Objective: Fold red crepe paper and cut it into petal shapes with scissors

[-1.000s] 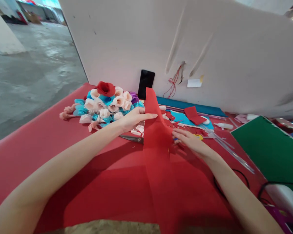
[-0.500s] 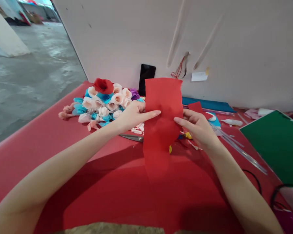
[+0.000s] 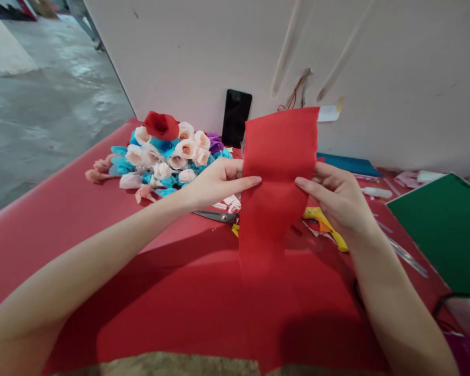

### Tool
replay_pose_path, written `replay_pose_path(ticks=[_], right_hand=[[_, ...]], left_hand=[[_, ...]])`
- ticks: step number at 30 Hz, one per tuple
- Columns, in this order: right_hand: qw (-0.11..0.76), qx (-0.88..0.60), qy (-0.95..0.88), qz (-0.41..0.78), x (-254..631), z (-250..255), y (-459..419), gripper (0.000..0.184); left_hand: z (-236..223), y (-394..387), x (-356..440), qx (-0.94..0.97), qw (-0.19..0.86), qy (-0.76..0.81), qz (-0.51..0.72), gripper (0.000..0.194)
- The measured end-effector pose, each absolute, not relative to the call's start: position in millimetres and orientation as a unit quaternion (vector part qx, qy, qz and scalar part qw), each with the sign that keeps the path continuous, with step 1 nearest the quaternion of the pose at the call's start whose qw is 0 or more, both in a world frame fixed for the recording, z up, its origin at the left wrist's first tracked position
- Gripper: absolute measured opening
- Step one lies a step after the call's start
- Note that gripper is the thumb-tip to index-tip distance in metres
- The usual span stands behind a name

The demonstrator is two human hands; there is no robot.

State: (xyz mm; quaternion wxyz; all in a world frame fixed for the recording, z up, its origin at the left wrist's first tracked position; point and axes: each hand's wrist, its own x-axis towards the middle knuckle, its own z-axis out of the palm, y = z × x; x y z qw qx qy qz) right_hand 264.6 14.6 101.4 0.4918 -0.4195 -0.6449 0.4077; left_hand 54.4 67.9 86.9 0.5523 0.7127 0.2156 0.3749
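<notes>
A long strip of red paper (image 3: pixel 276 198) stands upright between my hands above the red table (image 3: pixel 62 230). My left hand (image 3: pixel 215 180) pinches its left edge, thumb on the near side. On the right edge my right hand (image 3: pixel 339 201) is closed the same way. The strip's lower part hangs down toward me and runs out of view at the bottom. Scissors (image 3: pixel 215 215) lie on the table just under my left hand.
A heap of paper roses (image 3: pixel 162 154) in pink, blue and red sits at the back left. A black phone (image 3: pixel 237 117) leans on the white wall. A yellow glue gun (image 3: pixel 325 224) lies under my right hand. A green sheet (image 3: pixel 442 230) lies at the right, a blue sheet (image 3: pixel 348 164) behind.
Both hands have lifted the red strip and spread it flat and upright. The right hand came up from the table and took hold of its right edge.
</notes>
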Motion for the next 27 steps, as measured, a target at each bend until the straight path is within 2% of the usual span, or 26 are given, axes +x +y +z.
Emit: replay_pose_path(ticks=[7, 18, 23, 27], right_hand=[[0.513, -0.414, -0.686, 0.308, 275, 99, 13, 0.017], [0.483, -0.448, -0.678, 0.325, 278, 102, 10, 0.011], [0.473, -0.417, -0.696, 0.344, 274, 113, 4, 0.014], [0.461, -0.418, -0.707, 0.335, 276, 112, 4, 0.028]], left_hand=[[87, 66, 56, 0.716, 0.546, 0.159, 0.406, 0.012], [85, 61, 59, 0.646, 0.592, 0.234, 0.421, 0.011], [96, 58, 54, 0.708, 0.545, 0.201, 0.401, 0.019], [99, 58, 53, 0.697, 0.571, 0.206, 0.381, 0.015]])
